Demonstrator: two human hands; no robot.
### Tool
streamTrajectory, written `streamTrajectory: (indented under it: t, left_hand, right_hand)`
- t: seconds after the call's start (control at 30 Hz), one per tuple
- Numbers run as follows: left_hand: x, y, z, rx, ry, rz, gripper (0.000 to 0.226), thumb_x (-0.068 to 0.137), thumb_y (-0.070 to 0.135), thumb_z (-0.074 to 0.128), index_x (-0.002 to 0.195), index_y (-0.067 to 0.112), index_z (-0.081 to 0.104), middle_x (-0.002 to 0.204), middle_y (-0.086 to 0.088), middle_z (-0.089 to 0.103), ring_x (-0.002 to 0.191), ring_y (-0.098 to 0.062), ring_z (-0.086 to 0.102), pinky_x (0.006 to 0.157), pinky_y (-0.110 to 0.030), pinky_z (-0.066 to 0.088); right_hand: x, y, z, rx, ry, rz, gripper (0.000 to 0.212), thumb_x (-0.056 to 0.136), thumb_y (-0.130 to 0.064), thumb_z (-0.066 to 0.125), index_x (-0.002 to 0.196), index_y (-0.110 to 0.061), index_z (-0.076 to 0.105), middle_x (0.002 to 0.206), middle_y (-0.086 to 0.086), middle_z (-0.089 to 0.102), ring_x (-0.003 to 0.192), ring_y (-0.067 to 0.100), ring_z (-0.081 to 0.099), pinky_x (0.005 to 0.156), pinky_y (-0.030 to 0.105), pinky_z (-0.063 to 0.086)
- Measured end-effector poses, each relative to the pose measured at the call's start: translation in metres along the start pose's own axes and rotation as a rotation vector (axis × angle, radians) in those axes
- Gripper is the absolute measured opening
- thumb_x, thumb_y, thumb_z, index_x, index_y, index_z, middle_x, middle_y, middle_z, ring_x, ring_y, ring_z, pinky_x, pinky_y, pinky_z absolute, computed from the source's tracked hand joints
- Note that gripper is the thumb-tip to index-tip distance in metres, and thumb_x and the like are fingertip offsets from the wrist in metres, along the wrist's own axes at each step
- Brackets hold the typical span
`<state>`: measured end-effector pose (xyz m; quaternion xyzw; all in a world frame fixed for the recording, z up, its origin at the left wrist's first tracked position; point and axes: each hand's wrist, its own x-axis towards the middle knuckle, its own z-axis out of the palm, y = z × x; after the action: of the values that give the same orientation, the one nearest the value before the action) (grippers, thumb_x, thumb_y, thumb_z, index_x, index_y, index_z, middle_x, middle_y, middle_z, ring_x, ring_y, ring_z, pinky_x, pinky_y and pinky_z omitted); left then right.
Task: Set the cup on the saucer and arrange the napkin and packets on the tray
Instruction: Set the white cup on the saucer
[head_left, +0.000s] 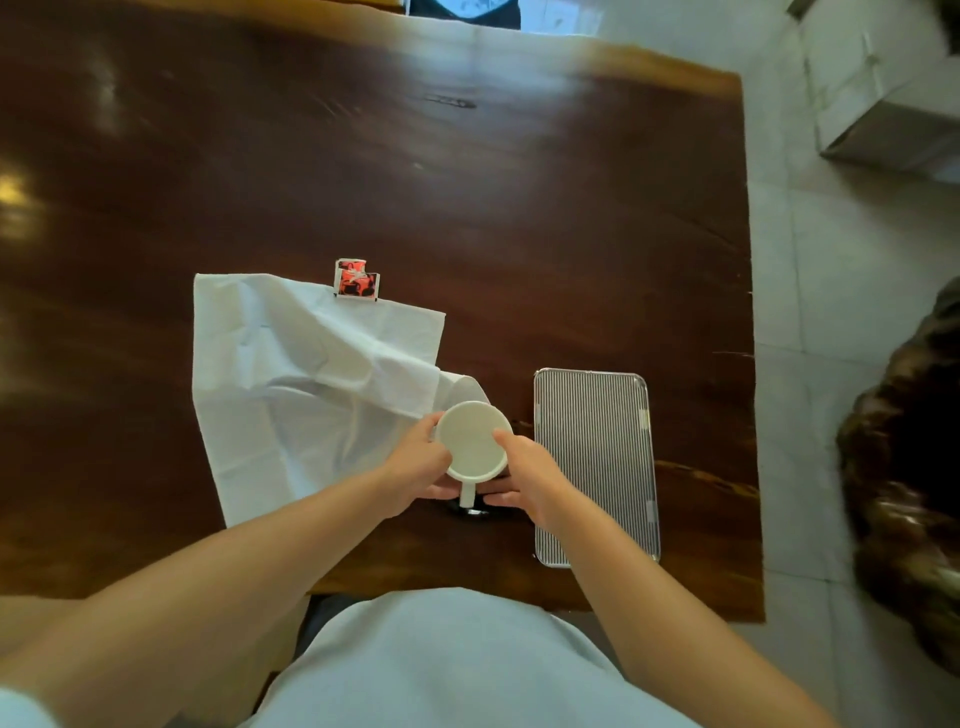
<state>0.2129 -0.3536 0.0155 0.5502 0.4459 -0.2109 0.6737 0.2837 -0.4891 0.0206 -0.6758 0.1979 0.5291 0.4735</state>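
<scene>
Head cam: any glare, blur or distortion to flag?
Head view: window glare washes out the table's far edge, with another hot spot at the left edge; wide-angle bending curves the table and floor tiles; the dark object at right is smeared; cup, both hands and striped tray stay reasonably sharp.

Legible text: none. The packets (356, 280) beyond the napkin (306, 374) carry red-and-black printing, too small and blurred to read. No labels, brands or numbers can be made out elsewhere.
</scene>
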Motion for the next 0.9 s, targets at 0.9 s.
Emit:
streamTrajectory:
  t: [0.9]
  left_hand:
    - [0.023,-0.015,-0.007,0.301,0.036,-0.025,0.039,0.097,0.005,0.046,0.133,0.019,0.052,0.12,-0.007,0.062,0.093,-0.025,0.071,0.078,-0.037,0.06]
  right_hand:
    - [0.021,0.012,-0.012,-0.455,0.328,-0.12,0.042,0.098,-0.031,0.054,0.136,-0.015,0.051,0.116,0.005,0.059,0.1,0.02,0.056,0.083,0.036,0.055]
